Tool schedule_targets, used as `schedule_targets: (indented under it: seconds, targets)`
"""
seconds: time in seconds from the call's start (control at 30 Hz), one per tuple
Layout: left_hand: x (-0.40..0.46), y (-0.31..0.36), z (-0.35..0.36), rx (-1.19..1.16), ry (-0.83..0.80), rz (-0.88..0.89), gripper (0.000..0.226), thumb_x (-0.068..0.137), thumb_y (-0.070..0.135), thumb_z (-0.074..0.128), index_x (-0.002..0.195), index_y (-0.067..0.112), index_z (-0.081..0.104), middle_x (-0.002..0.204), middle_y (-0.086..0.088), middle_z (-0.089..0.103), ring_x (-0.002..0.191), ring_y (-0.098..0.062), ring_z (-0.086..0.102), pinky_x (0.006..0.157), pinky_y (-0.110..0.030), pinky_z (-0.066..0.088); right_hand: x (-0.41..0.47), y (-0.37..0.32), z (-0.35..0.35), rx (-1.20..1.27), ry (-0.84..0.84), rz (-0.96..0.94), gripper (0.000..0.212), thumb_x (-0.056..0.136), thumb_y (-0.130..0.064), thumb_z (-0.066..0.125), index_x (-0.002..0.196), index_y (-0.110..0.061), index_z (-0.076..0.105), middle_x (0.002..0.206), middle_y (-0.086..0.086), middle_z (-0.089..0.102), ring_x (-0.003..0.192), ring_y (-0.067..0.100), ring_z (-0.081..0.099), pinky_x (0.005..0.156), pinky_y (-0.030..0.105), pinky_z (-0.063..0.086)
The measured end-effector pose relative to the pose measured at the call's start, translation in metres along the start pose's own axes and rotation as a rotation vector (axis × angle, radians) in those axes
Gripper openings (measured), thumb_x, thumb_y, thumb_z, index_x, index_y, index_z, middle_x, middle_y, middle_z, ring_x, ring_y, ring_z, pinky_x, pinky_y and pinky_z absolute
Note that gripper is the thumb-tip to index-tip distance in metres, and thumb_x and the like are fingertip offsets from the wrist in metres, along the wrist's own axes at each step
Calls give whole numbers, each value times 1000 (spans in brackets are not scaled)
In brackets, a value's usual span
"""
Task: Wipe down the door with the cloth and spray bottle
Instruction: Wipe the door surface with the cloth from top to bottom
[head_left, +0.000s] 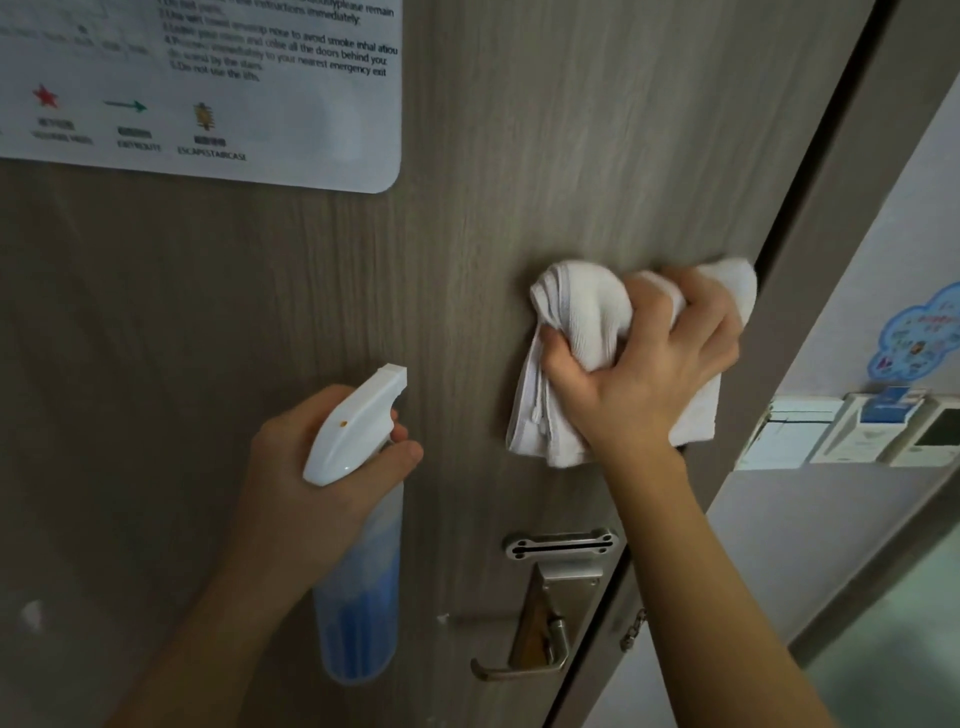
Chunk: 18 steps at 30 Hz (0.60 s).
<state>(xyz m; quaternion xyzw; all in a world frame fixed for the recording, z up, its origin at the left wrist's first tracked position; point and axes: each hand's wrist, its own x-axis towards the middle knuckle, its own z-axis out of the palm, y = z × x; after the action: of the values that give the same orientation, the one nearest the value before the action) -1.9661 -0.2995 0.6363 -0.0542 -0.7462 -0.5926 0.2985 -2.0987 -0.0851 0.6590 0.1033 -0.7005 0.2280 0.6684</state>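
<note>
Two hands are up at the door — each with its own tool. Nearest the camera, the left hand wraps round the neck of the spray bottle, which hangs upright with its blue liquid low in the body and its nozzle aimed at the wood; a fingertip sits round the front by the trigger. Whether it is squeezing, I cannot tell. A little further out and higher, the right hand bunches the white cloth and presses it flat against the panel, close to the door's right edge, above the security latch and the lever handle.

Here is the relation that matters — the door's long axis runs up and down, and most of the unwiped face lies to the left of the cloth, toward the bottle side. The right hand is the one in contact, so my read is the coming stroke sweeps from that edge leftward or downward, with the hardware below to steer round. Farthest up sits the evacuation notice, well apart from the cloth.
</note>
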Motion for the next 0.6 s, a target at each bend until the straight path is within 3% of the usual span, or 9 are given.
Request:
schedule_targets:
  seconds: [0.17, 0.3, 0.4, 0.6]
  targets:
    - [0, 1, 8, 3, -13, -5, 36, 59, 50, 75, 88, 29, 71, 84, 7, 75, 80, -8, 72, 71, -18, 59, -82, 36, -6, -5, -32, -33, 53, 76, -63, 62, 102, -18, 54, 119, 11, 45, 114, 35, 45, 97, 42, 30]
    - [-1, -1, 14, 8, -18, -7, 34, 59, 50, 75, 86, 30, 71, 82, 7, 76, 80, -11, 72, 70, -24, 61, -125, 48, -10, -1, -74, -68, 53, 80, -65, 58, 104, -18, 54, 117, 14, 46, 112, 39, 47, 92, 50, 35]
    - [-1, -2, 15, 12, -20, -3, 33, 59, 50, 76, 84, 29, 71, 83, 4, 76, 81, -13, 73, 70, -23, 60, -126, 48, -11, 17, -72, -63, 51, 81, -64, 57, 102, -18, 54, 116, 13, 46, 111, 39, 47, 91, 52, 36]
    - [2, 4, 13, 9, -21, 31, 31, 61, 48, 76, 84, 28, 72, 84, 4, 75, 80, -12, 72, 68, -20, 59, -63, 36, -6, 17, 11, 6, 52, 73, -61, 69, 100, -19, 53, 119, 10, 45, 112, 35, 46, 97, 42, 30]
